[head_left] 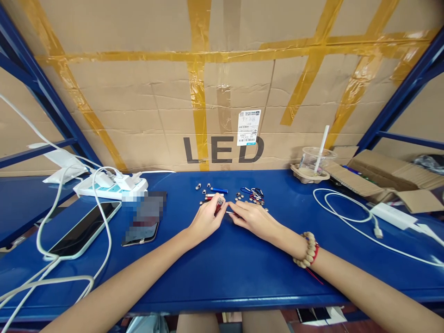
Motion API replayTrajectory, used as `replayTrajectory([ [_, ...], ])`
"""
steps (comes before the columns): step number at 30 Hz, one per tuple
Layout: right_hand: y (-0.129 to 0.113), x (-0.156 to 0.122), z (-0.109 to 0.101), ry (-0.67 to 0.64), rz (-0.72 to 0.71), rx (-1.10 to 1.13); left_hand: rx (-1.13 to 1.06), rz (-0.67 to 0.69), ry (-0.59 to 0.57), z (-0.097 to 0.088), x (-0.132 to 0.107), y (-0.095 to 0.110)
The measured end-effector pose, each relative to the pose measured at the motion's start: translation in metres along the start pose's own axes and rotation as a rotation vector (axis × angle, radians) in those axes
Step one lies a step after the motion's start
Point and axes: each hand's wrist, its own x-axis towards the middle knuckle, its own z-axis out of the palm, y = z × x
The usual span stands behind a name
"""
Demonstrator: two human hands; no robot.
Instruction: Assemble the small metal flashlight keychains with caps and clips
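Observation:
My left hand (205,217) is closed around a small red metal flashlight tube (219,202), its silvery end tilted up. My right hand (255,217) pinches a thin rod-like tool (230,212) with a little red showing at the fingers; its tip points toward the left hand, and its kind is hidden. Just beyond the hands lie a blue tube (219,190) and other tubes partly covered by my left hand. Several small metal end pieces (198,187) sit to their left. Small round silvery parts (239,196) and blue and black carabiner clips (256,192) lie beyond my right hand.
On the left are a white power strip (111,187), looping white cables (104,222) and two phones (83,231). A plastic cup with straw (315,159), an opened cardboard box (385,171) and a white charger (393,216) stand right. Taped cardboard (145,106) backs the blue table (222,277).

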Motion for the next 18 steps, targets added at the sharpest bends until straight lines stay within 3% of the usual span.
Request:
replayTrajectory([
  [9, 0.002, 0.001, 0.001, 0.055, 0.003, 0.029, 0.032, 0.031, -0.02, 0.0, -0.001, 0.003],
  [18, 0.007, -0.001, -0.008, 0.249, 0.14, 0.213, 0.039, -0.024, -0.189, -0.007, -0.002, 0.009],
])
